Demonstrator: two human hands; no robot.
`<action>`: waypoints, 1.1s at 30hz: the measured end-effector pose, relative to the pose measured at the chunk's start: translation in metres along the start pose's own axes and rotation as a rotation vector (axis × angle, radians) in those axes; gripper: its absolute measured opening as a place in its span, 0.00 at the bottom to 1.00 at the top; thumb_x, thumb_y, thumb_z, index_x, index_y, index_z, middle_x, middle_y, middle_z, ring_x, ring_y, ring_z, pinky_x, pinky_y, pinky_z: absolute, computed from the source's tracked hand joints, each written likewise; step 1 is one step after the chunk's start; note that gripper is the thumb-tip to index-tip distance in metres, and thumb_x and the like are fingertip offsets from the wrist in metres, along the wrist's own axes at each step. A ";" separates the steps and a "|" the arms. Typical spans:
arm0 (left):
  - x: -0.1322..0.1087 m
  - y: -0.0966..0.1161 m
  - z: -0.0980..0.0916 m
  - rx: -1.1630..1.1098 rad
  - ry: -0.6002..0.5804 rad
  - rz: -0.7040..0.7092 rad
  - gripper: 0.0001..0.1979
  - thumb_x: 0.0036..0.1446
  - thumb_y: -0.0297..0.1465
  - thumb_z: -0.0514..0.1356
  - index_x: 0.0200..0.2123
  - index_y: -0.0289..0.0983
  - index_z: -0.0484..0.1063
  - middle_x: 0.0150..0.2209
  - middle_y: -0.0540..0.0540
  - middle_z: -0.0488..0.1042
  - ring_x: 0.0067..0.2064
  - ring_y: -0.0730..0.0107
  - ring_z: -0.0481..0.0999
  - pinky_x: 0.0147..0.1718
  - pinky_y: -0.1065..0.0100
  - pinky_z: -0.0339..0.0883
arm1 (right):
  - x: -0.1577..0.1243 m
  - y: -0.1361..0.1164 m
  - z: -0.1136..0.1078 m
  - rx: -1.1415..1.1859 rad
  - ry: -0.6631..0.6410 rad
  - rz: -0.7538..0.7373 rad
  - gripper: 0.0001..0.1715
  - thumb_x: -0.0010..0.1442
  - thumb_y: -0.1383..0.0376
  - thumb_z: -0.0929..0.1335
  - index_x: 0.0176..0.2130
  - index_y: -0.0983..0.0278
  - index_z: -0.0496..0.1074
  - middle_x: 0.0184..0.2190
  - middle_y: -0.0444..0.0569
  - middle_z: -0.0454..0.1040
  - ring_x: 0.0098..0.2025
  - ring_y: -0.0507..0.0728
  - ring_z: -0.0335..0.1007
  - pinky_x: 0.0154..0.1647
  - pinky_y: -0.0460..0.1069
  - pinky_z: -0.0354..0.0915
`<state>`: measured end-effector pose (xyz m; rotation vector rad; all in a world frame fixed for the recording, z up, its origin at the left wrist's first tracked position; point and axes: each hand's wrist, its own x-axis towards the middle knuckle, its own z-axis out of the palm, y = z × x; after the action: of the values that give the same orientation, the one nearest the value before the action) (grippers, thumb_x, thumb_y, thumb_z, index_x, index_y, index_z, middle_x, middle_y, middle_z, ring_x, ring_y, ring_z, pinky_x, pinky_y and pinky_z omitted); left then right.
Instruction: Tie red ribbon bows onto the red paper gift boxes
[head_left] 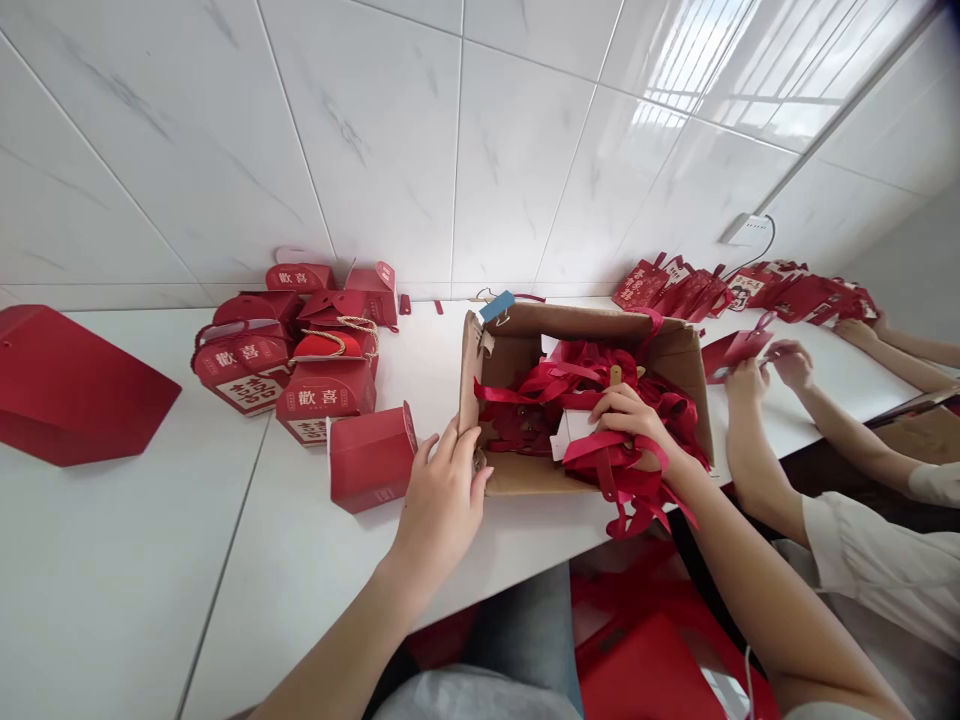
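A brown cardboard box [540, 487] stands on the table, tilted slightly and filled with tangled red ribbons [675, 415]. My left hand [444, 490] grips its left wall, thumb on the inner side and fingers over the edge. Inside the box, my right hand [634, 418] is closed among the ribbons; some loops drape over the wrist and hang past the near wall. Beside its fingers lies a small white card piece [575, 428]. A blue binder clip [498, 306] sits on the box's far left corner.
Left of the box stand several red gift boxes [326, 390], the nearest one, a plain red box [371, 458], beside my left hand. A larger red box [75, 385] is at far left. Rightward, co-workers' hands [769, 370] handle red boxes. A white power strip [746, 229] is on the wall.
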<state>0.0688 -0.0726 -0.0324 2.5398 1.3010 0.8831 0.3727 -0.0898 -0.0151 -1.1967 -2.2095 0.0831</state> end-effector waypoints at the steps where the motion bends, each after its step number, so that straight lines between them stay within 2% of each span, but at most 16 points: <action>1: -0.001 -0.001 0.002 -0.014 0.011 -0.013 0.16 0.61 0.24 0.51 0.52 0.32 0.66 0.52 0.37 0.71 0.52 0.53 0.71 0.51 0.52 0.67 | 0.002 -0.001 -0.001 -0.006 -0.012 0.003 0.13 0.61 0.64 0.63 0.26 0.60 0.71 0.32 0.52 0.72 0.40 0.61 0.61 0.44 0.61 0.64; 5: 0.000 -0.005 0.008 -0.081 0.059 -0.063 0.23 0.57 0.18 0.48 0.55 0.32 0.65 0.51 0.39 0.72 0.52 0.57 0.72 0.50 0.57 0.70 | 0.023 -0.008 0.001 -0.063 -0.096 0.055 0.12 0.61 0.63 0.64 0.27 0.61 0.73 0.34 0.54 0.71 0.42 0.62 0.62 0.46 0.61 0.64; 7: 0.001 -0.007 0.009 -0.099 0.074 -0.073 0.25 0.55 0.17 0.48 0.56 0.32 0.64 0.52 0.39 0.72 0.53 0.57 0.72 0.50 0.57 0.71 | 0.039 -0.017 0.004 -0.094 -0.239 0.112 0.07 0.58 0.64 0.66 0.34 0.62 0.75 0.43 0.56 0.71 0.48 0.64 0.63 0.52 0.63 0.61; 8: 0.003 -0.007 0.009 -0.105 0.077 -0.076 0.26 0.54 0.16 0.48 0.56 0.32 0.64 0.53 0.39 0.72 0.53 0.56 0.72 0.50 0.57 0.71 | 0.046 -0.023 0.003 -0.100 -0.345 0.137 0.10 0.56 0.66 0.68 0.39 0.61 0.76 0.50 0.57 0.68 0.54 0.66 0.60 0.56 0.65 0.58; 10: 0.004 -0.008 0.009 -0.119 0.070 -0.085 0.27 0.53 0.16 0.49 0.56 0.33 0.64 0.53 0.40 0.71 0.52 0.56 0.73 0.49 0.57 0.72 | 0.058 -0.037 -0.005 -0.078 -0.549 0.163 0.28 0.51 0.69 0.70 0.52 0.56 0.71 0.64 0.53 0.54 0.65 0.70 0.48 0.62 0.67 0.51; 12: 0.005 -0.008 0.008 -0.139 0.054 -0.096 0.28 0.52 0.15 0.49 0.56 0.33 0.64 0.54 0.40 0.71 0.51 0.57 0.73 0.49 0.57 0.72 | 0.060 -0.049 -0.024 -0.019 -0.610 0.172 0.36 0.52 0.68 0.70 0.59 0.50 0.63 0.68 0.45 0.43 0.68 0.68 0.39 0.65 0.65 0.49; 14: 0.004 -0.008 0.006 -0.157 0.040 -0.099 0.28 0.52 0.15 0.48 0.56 0.33 0.65 0.54 0.40 0.70 0.52 0.57 0.73 0.51 0.57 0.72 | 0.050 -0.052 -0.049 0.015 -0.465 0.208 0.31 0.57 0.64 0.67 0.59 0.50 0.63 0.69 0.43 0.43 0.68 0.64 0.42 0.66 0.60 0.50; 16: 0.002 -0.008 0.002 -0.170 0.027 -0.101 0.28 0.52 0.14 0.48 0.56 0.32 0.65 0.55 0.39 0.70 0.54 0.58 0.72 0.52 0.58 0.71 | 0.028 -0.042 -0.070 -0.014 -0.166 0.310 0.25 0.59 0.58 0.67 0.56 0.52 0.66 0.66 0.46 0.52 0.66 0.63 0.50 0.64 0.58 0.53; 18: 0.000 -0.008 -0.001 -0.176 0.014 -0.108 0.28 0.52 0.14 0.47 0.56 0.32 0.65 0.56 0.39 0.69 0.54 0.58 0.72 0.52 0.59 0.71 | 0.000 -0.020 -0.081 -0.099 0.141 0.531 0.28 0.56 0.53 0.68 0.55 0.56 0.67 0.61 0.51 0.62 0.62 0.65 0.58 0.60 0.60 0.60; 20: -0.002 -0.007 -0.004 -0.182 0.000 -0.120 0.28 0.53 0.14 0.47 0.56 0.33 0.65 0.56 0.40 0.69 0.54 0.60 0.72 0.51 0.62 0.72 | -0.027 0.006 -0.079 -0.191 0.345 0.819 0.38 0.53 0.48 0.68 0.58 0.62 0.64 0.57 0.59 0.66 0.58 0.70 0.63 0.55 0.64 0.64; 21: -0.002 -0.007 -0.005 -0.185 -0.006 -0.123 0.28 0.53 0.14 0.47 0.56 0.33 0.65 0.56 0.41 0.69 0.53 0.61 0.73 0.51 0.63 0.72 | -0.038 0.017 -0.075 -0.201 0.364 0.937 0.43 0.50 0.46 0.69 0.58 0.65 0.64 0.56 0.62 0.66 0.56 0.72 0.64 0.53 0.66 0.64; 22: -0.003 -0.007 -0.006 -0.187 -0.011 -0.126 0.27 0.53 0.14 0.47 0.56 0.34 0.65 0.56 0.42 0.69 0.53 0.62 0.73 0.50 0.64 0.72 | -0.047 0.026 -0.070 -0.117 0.325 1.013 0.44 0.49 0.45 0.70 0.57 0.66 0.65 0.55 0.63 0.68 0.55 0.73 0.65 0.52 0.65 0.65; 25: -0.001 -0.008 -0.005 -0.183 -0.025 -0.137 0.26 0.55 0.16 0.46 0.56 0.35 0.65 0.56 0.42 0.69 0.52 0.62 0.74 0.48 0.64 0.73 | -0.060 0.038 -0.053 0.301 0.194 1.163 0.35 0.51 0.45 0.69 0.51 0.63 0.72 0.47 0.58 0.76 0.50 0.70 0.71 0.49 0.60 0.69; 27: 0.003 -0.010 -0.005 -0.170 -0.049 -0.141 0.25 0.56 0.18 0.46 0.56 0.34 0.65 0.56 0.41 0.69 0.53 0.60 0.73 0.49 0.63 0.72 | -0.061 0.037 -0.044 0.471 0.233 1.207 0.30 0.53 0.45 0.67 0.47 0.61 0.74 0.43 0.56 0.78 0.47 0.68 0.73 0.47 0.59 0.70; 31: 0.013 -0.011 -0.019 -0.108 -0.157 -0.121 0.22 0.58 0.22 0.47 0.55 0.33 0.66 0.55 0.38 0.69 0.57 0.56 0.69 0.53 0.59 0.69 | -0.061 0.028 -0.036 0.361 0.385 1.152 0.28 0.53 0.45 0.66 0.42 0.64 0.75 0.40 0.53 0.78 0.47 0.67 0.73 0.48 0.59 0.67; 33: 0.022 -0.002 -0.034 -0.024 -0.137 -0.117 0.20 0.60 0.25 0.48 0.55 0.32 0.66 0.57 0.35 0.66 0.57 0.52 0.68 0.52 0.55 0.69 | -0.062 0.019 -0.035 0.293 0.404 1.117 0.28 0.53 0.45 0.65 0.38 0.65 0.74 0.37 0.53 0.79 0.44 0.67 0.73 0.45 0.57 0.67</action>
<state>0.0577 -0.0586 0.0036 2.4297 1.3721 0.6845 0.4305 -0.1352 -0.0230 -1.9040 -0.9462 0.5343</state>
